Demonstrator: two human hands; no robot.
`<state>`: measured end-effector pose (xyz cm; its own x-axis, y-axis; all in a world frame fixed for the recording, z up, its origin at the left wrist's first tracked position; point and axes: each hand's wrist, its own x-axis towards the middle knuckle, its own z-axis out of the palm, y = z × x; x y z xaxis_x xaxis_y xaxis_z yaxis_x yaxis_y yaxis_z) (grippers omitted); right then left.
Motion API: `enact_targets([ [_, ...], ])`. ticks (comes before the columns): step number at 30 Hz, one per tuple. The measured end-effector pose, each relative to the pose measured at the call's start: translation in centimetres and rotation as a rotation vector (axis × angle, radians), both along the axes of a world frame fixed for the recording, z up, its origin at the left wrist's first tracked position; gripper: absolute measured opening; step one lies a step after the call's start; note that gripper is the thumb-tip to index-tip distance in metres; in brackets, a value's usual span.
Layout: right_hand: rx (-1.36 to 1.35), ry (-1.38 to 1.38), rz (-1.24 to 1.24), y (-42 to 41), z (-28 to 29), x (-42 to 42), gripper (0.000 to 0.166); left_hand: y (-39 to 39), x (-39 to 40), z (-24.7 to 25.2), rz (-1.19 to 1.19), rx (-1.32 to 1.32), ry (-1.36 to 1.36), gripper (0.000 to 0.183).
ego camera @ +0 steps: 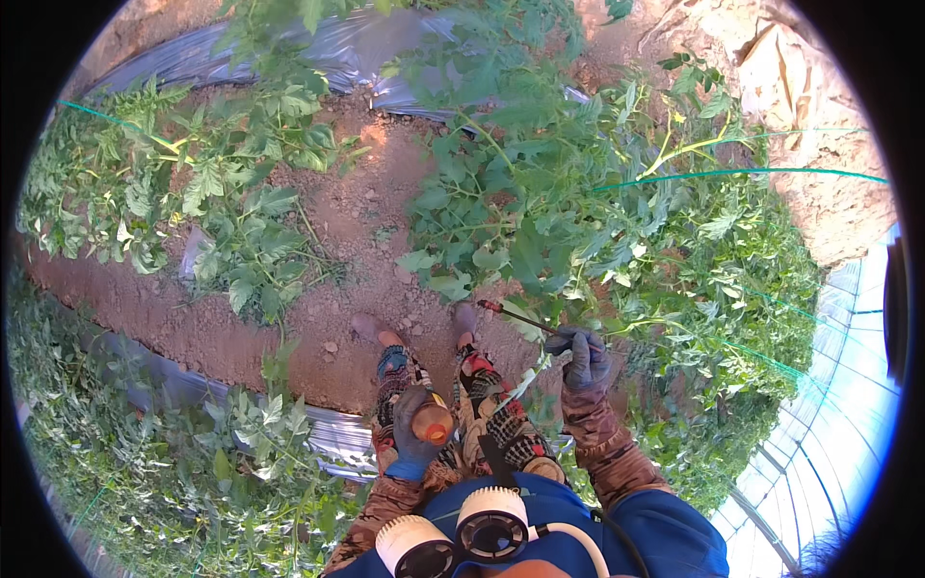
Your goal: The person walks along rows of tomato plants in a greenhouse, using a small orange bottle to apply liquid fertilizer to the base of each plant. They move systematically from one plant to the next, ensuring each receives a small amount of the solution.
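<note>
My left hand (410, 441), in a grey-blue glove, holds a small bottle (433, 417) with an orange-red mouth in front of my thighs. I cannot tell whether the mouth is capped. Out to the right, my gloved right hand (585, 361) grips a thin dark stick (531, 320). Its far end is a reddish brush-like tip (491, 306), near my shoe and the lower leaves. Tomato plants (520, 238) stand directly ahead and to the right. A leaf hangs close beside my right hand.
More tomato plants (246, 217) grow at the left. Bare soil (347, 224) runs between rows edged with silvery plastic mulch (340, 433). Green strings (744, 175) stretch across the plants. Clear greenhouse sheeting (824, 419) rises at the right. Two white grilled units (493, 522) hang at my chest.
</note>
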<state>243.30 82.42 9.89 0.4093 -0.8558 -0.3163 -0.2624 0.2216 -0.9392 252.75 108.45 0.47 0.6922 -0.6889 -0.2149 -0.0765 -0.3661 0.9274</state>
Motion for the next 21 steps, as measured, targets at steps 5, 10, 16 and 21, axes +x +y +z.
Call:
enact_targets([
  [5, -0.115, -0.156, -0.217, -3.8, 2.6, -2.9, 0.027, -1.2, 0.0, 0.7, 0.023, -0.056, -0.038, 0.068],
  [10, -0.569, -0.382, -0.385, -16.0, 8.3, -5.6, 0.032, -2.0, -0.1, 0.7, -0.002, -0.035, -0.027, 0.069],
  [16, -0.517, -0.437, -0.361, -31.3, 5.0, -3.5, 0.032, -4.7, -1.8, 2.4, 0.024, 0.009, 0.105, 0.070],
  [21, -0.400, -0.506, -0.431, -36.6, 2.4, -0.8, 0.030, -6.5, -3.5, 3.7, -0.130, 0.122, -0.103, 0.073],
])
